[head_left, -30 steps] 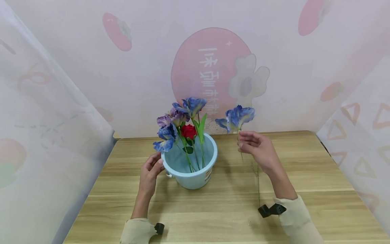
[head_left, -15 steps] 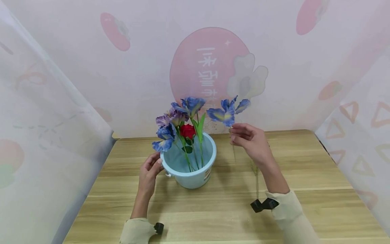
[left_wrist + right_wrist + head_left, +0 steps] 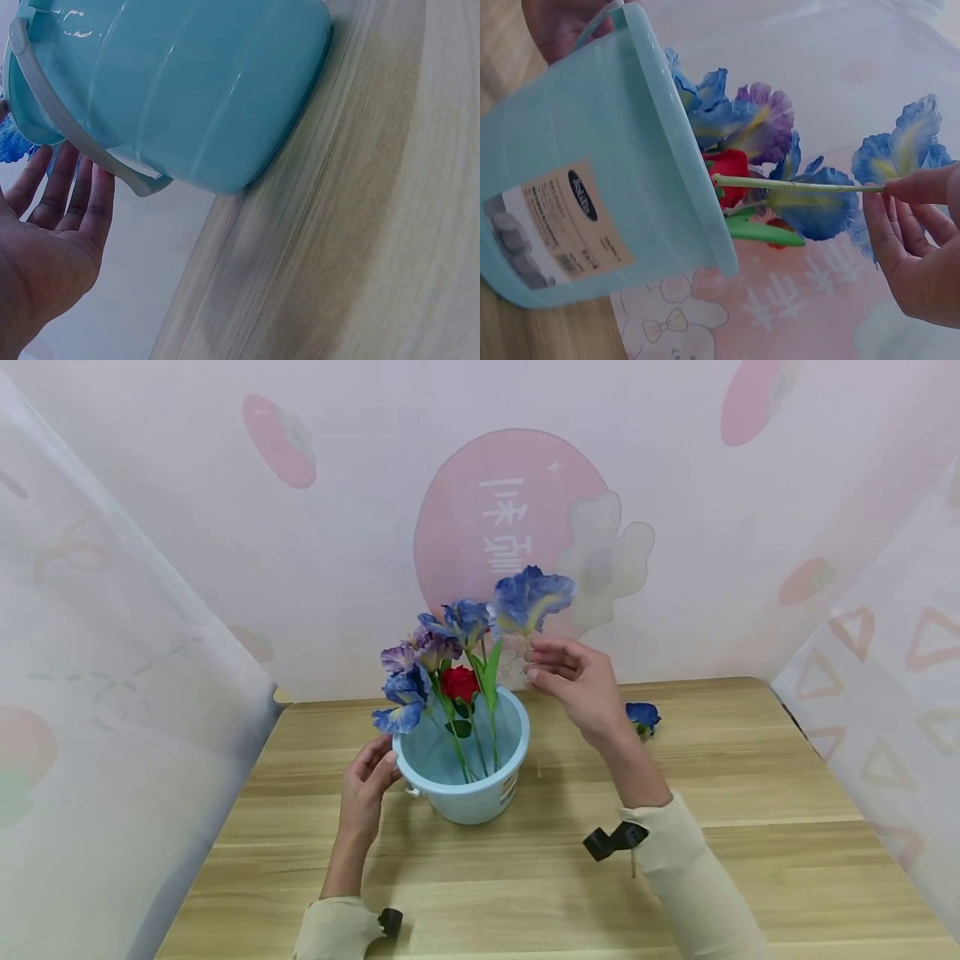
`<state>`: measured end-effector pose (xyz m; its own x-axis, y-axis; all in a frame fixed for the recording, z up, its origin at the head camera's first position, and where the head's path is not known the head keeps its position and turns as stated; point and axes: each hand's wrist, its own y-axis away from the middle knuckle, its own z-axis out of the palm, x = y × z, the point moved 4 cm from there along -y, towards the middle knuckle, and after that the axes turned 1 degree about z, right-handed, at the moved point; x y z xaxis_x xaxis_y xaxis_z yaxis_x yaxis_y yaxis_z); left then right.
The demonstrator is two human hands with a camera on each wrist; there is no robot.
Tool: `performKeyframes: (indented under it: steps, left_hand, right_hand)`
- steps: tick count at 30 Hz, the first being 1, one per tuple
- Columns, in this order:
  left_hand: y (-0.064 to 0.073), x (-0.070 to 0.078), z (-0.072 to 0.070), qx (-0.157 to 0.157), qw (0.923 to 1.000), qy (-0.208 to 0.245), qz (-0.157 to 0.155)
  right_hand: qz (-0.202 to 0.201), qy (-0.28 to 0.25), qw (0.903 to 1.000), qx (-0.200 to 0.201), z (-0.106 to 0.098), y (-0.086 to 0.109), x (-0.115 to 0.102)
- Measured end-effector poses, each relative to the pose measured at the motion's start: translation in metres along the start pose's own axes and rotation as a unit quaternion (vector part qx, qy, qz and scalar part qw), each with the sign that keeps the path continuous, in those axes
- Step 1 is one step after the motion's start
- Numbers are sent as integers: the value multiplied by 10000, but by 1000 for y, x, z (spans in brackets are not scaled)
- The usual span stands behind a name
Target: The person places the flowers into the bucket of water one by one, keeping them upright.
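Observation:
A light blue bucket point(image 3: 468, 808) stands upright on the table, with blue irises point(image 3: 405, 697), a purple iris point(image 3: 437, 650) and a red rose point(image 3: 460, 683) in it. My left hand point(image 3: 365, 793) holds its left rim between thumb and fingers, beside the pale handle point(image 3: 82, 139). My right hand point(image 3: 581, 689) pinches the stem point(image 3: 802, 186) of another blue iris point(image 3: 531, 597) between thumb and fingertips, right of the bucket and above it. In the right wrist view, the stem's lower end appears near the bucket's rim; whether they touch I cannot tell.
A dark blue flower point(image 3: 642, 716) lies on the wooden table point(image 3: 750, 777) behind my right forearm, which hides most of its stem. A printed backdrop point(image 3: 337, 568) rises at the table's back edge. Small black cameras point(image 3: 615, 841) sit on both wrists.
My right hand has moved left and up with the iris, closer to the bucket. The dark blue flower behind the forearm has come into view. My left hand stays at the rim.

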<state>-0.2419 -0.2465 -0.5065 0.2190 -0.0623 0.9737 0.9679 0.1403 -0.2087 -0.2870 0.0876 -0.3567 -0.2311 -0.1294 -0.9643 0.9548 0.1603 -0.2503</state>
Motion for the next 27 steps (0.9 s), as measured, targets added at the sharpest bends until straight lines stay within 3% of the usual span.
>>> performKeyframes:
  steps: [5, 16, 27]
  left_hand:
    - [0, 0, 0, 1, 10000, 4, 3]
    - [-1, 1, 0, 5, 10000, -36, -26]
    - [0, 1, 0, 22, 10000, -29, -20]
  right_hand:
    - [-159, -96, 9998, -46, 15, -8, -1]
    - [-251, 266, 9993, -92, 45, -17, 2]
    - [-600, 625, 9962, 128, 68, -31, -3]
